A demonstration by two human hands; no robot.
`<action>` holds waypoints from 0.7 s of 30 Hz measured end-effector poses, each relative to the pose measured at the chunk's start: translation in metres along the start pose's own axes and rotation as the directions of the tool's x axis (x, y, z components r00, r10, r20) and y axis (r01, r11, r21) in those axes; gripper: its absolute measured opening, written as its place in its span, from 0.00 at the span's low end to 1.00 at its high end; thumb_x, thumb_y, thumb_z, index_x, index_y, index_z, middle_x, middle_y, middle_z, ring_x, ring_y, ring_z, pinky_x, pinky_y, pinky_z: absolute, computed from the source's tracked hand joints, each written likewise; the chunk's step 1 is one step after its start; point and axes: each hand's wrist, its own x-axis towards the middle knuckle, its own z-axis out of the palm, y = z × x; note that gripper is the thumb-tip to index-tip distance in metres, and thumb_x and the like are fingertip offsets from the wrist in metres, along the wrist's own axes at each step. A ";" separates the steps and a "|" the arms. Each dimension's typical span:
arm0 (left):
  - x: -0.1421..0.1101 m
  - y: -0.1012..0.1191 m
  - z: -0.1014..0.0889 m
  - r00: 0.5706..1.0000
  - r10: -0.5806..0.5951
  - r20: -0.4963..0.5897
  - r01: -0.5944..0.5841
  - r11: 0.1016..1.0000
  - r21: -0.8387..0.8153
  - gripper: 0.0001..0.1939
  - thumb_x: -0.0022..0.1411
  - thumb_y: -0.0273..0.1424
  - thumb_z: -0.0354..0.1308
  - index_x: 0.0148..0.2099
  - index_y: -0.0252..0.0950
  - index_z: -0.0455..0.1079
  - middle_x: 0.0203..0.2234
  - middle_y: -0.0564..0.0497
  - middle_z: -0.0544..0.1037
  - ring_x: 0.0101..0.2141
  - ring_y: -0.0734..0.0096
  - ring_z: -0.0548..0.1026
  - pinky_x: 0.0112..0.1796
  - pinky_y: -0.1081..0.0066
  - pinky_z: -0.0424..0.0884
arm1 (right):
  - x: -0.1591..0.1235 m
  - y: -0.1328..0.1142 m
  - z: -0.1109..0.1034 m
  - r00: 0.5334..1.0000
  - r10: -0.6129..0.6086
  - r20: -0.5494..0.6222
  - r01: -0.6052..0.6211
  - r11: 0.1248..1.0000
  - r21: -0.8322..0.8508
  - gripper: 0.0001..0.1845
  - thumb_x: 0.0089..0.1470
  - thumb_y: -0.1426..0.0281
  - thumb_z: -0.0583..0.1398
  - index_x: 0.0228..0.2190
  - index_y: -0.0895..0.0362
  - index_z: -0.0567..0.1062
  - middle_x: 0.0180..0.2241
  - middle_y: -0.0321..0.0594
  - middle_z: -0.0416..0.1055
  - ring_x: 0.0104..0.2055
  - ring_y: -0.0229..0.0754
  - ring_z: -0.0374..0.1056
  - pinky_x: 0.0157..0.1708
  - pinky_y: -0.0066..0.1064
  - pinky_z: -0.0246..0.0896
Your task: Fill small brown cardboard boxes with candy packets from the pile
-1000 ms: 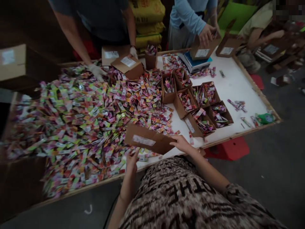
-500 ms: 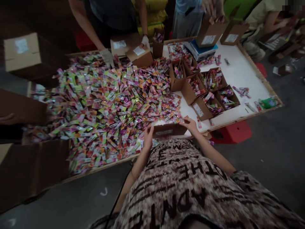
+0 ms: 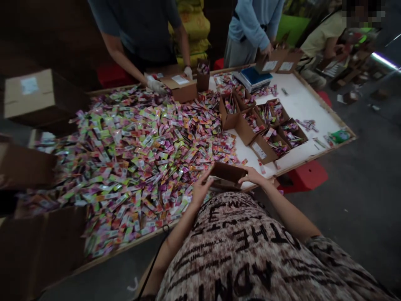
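A small brown cardboard box (image 3: 228, 174) is held at the near edge of the table, tilted, between both my hands. My left hand (image 3: 200, 191) grips its left end with curled fingers. My right hand (image 3: 254, 176) grips its right end. Just beyond the box lies a huge heap of colourful sachets (image 3: 134, 146) covering the left and middle of the white table (image 3: 300, 109). Several open brown boxes (image 3: 263, 129) filled with sachets stand in a cluster to the right of the heap.
A person with white gloves (image 3: 156, 86) handles a labelled box (image 3: 181, 87) at the far edge. Another person in a blue sleeve (image 3: 250, 21) holds boxes (image 3: 275, 62) at the far right. Large cartons (image 3: 31, 94) sit at the left. A red stool (image 3: 305, 175) stands below the table.
The flat box I held over the sachets came toward my body and has been opened into shape; both hands now hold it at its ends, tilted.
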 end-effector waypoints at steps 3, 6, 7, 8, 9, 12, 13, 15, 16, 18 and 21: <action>0.006 -0.002 -0.017 0.929 0.080 0.362 -0.131 0.984 0.118 0.20 0.58 0.43 0.67 0.51 0.42 0.81 0.57 0.42 0.77 0.67 0.48 0.61 0.66 0.43 0.53 | 0.005 0.000 0.021 0.984 -0.019 -0.180 -0.021 0.975 -0.220 0.38 0.30 0.67 0.79 0.47 0.57 0.80 0.45 0.46 0.78 0.48 0.53 0.73 0.50 0.42 0.69; 0.017 -0.011 -0.020 0.915 0.044 0.402 -0.156 0.955 0.252 0.18 0.55 0.42 0.69 0.47 0.41 0.82 0.52 0.41 0.80 0.65 0.46 0.62 0.63 0.44 0.59 | 0.012 -0.007 0.036 0.958 -0.056 -0.281 -0.053 0.929 -0.366 0.26 0.40 0.72 0.75 0.44 0.58 0.81 0.44 0.49 0.78 0.47 0.53 0.73 0.49 0.43 0.70; 0.019 -0.015 -0.016 0.933 0.038 0.357 -0.153 0.941 0.302 0.16 0.55 0.42 0.70 0.44 0.41 0.82 0.49 0.41 0.81 0.63 0.46 0.65 0.62 0.45 0.62 | 0.011 -0.009 0.038 0.962 -0.070 -0.265 -0.036 0.926 -0.376 0.21 0.44 0.73 0.73 0.43 0.58 0.82 0.43 0.49 0.79 0.47 0.52 0.74 0.49 0.43 0.70; 0.020 -0.019 -0.010 0.958 0.040 0.285 -0.144 0.924 0.354 0.15 0.55 0.41 0.70 0.42 0.39 0.81 0.46 0.40 0.80 0.60 0.45 0.67 0.60 0.45 0.64 | 0.009 -0.010 0.039 0.970 -0.089 -0.227 -0.001 0.930 -0.367 0.18 0.48 0.73 0.71 0.44 0.56 0.82 0.43 0.48 0.80 0.47 0.51 0.74 0.51 0.42 0.70; 0.019 -0.024 -0.003 0.980 0.054 0.194 -0.129 0.906 0.403 0.14 0.55 0.41 0.70 0.40 0.38 0.79 0.43 0.40 0.79 0.57 0.46 0.68 0.58 0.46 0.65 | 0.006 -0.011 0.040 0.978 -0.110 -0.175 0.045 0.940 -0.339 0.17 0.52 0.72 0.69 0.46 0.54 0.82 0.44 0.46 0.80 0.48 0.50 0.75 0.52 0.42 0.70; 0.010 -0.035 0.014 0.988 0.144 -0.056 -0.103 0.885 0.454 0.20 0.52 0.39 0.71 0.43 0.36 0.72 0.44 0.40 0.74 0.52 0.47 0.69 0.56 0.46 0.65 | -0.013 -0.009 0.043 0.984 -0.176 -0.035 0.163 0.960 -0.226 0.18 0.60 0.65 0.63 0.52 0.48 0.80 0.52 0.41 0.78 0.55 0.49 0.73 0.58 0.43 0.67; 0.006 -0.036 0.016 0.977 0.182 -0.113 -0.116 0.892 0.436 0.22 0.52 0.39 0.72 0.46 0.35 0.71 0.47 0.39 0.72 0.53 0.48 0.68 0.57 0.47 0.63 | -0.019 -0.008 0.046 0.980 -0.197 -0.003 0.192 0.958 -0.215 0.17 0.61 0.62 0.63 0.50 0.47 0.82 0.55 0.41 0.76 0.58 0.50 0.71 0.60 0.45 0.65; -0.002 -0.034 0.014 0.959 0.250 -0.132 -0.180 0.901 0.395 0.25 0.53 0.38 0.71 0.51 0.35 0.69 0.54 0.36 0.68 0.57 0.47 0.65 0.60 0.47 0.60 | -0.030 -0.006 0.052 0.970 -0.239 0.036 0.241 0.940 -0.241 0.11 0.59 0.59 0.65 0.40 0.47 0.86 0.60 0.41 0.72 0.64 0.54 0.66 0.64 0.52 0.58; -0.006 -0.031 0.012 0.958 0.276 -0.078 -0.226 0.893 0.389 0.25 0.55 0.36 0.70 0.53 0.36 0.70 0.56 0.36 0.67 0.59 0.47 0.63 0.61 0.48 0.58 | -0.033 -0.005 0.055 0.966 -0.254 0.035 0.255 0.932 -0.258 0.09 0.58 0.59 0.66 0.34 0.48 0.86 0.61 0.41 0.71 0.65 0.56 0.64 0.65 0.55 0.56; -0.011 -0.022 0.007 0.946 0.302 0.118 -0.323 0.855 0.406 0.20 0.57 0.33 0.67 0.53 0.39 0.73 0.56 0.38 0.70 0.60 0.48 0.63 0.62 0.47 0.54 | -0.035 -0.004 0.060 0.966 -0.258 -0.011 0.248 0.938 -0.244 0.10 0.56 0.59 0.68 0.28 0.49 0.86 0.59 0.43 0.72 0.63 0.58 0.65 0.64 0.57 0.56; -0.008 -0.009 0.007 0.889 0.282 0.360 -0.435 0.764 0.476 0.09 0.63 0.31 0.62 0.46 0.41 0.77 0.47 0.42 0.77 0.54 0.52 0.68 0.62 0.47 0.52 | -0.035 -0.004 0.066 0.966 -0.203 -0.160 0.199 0.979 -0.044 0.11 0.53 0.56 0.69 0.31 0.50 0.85 0.52 0.45 0.78 0.57 0.54 0.71 0.62 0.53 0.61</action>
